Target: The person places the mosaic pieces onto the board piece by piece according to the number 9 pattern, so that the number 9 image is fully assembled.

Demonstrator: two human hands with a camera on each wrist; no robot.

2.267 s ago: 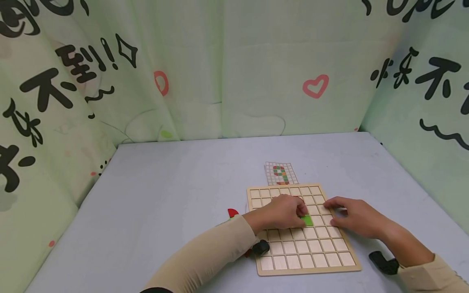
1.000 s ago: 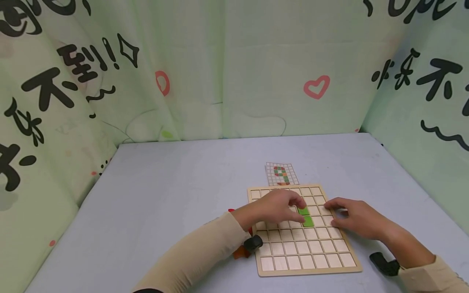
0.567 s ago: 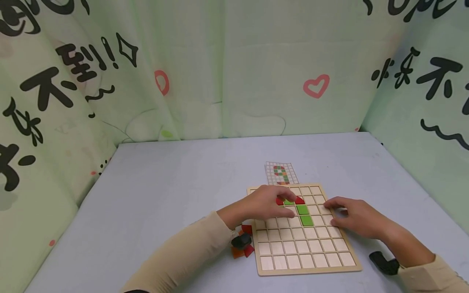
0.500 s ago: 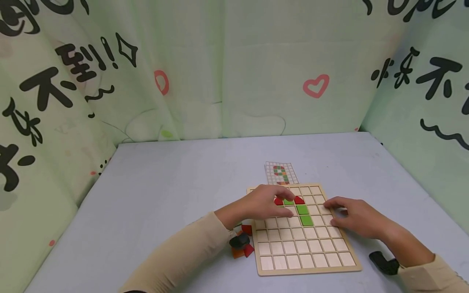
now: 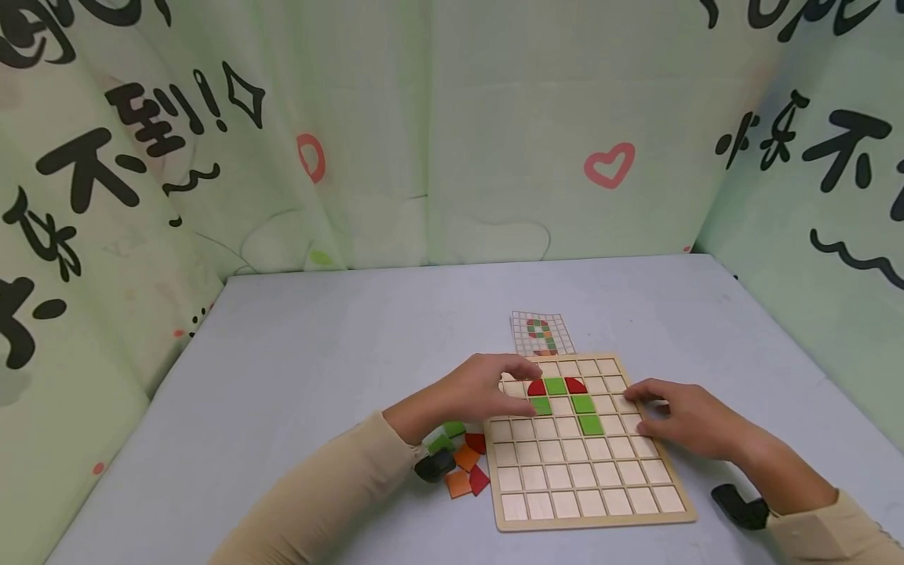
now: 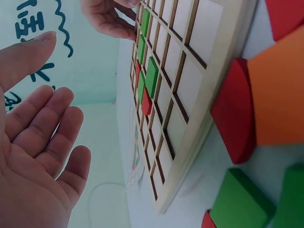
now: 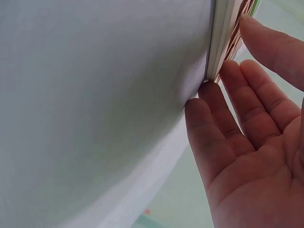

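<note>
On the bench, lower right, the left hand, fingers apart, is withdrawing, apparently leaving inlaid tiles settled; the right hand, unclenched, is touching the grid board.

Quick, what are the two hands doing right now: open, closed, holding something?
Left hand: open, holding nothing.
Right hand: open, fingertips touching the wooden grid board at its right edge.
</note>
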